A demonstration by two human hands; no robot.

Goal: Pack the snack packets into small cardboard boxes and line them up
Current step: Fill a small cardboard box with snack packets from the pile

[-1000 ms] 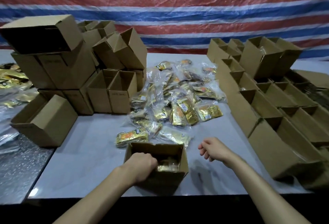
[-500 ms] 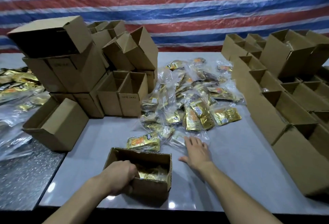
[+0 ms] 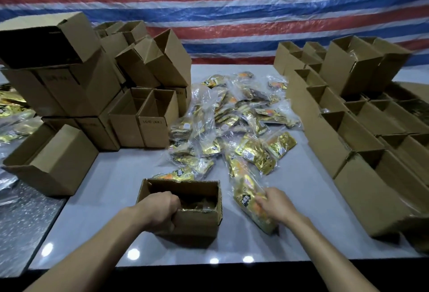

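Note:
A small open cardboard box (image 3: 197,222) stands on the table near the front edge, with gold packets lying inside it. My left hand (image 3: 160,208) grips its near left wall, fingers curled over the rim. Just right of the box, my right hand (image 3: 276,206) holds a gold snack packet in clear wrap (image 3: 250,201), lifted off the table and blurred. A heap of the same gold packets (image 3: 232,127) lies in the middle of the table behind the box.
Empty boxes (image 3: 76,87) are stacked at the back left, one (image 3: 53,164) lying on its side. Rows of open boxes (image 3: 362,136) line the right side. More gold packets (image 3: 11,115) lie at the far left. The grey table (image 3: 111,189) ends just below my forearms.
My right hand reached forward to the heap, took a packet and drew it back beside the box. My left hand has kept its hold on the box.

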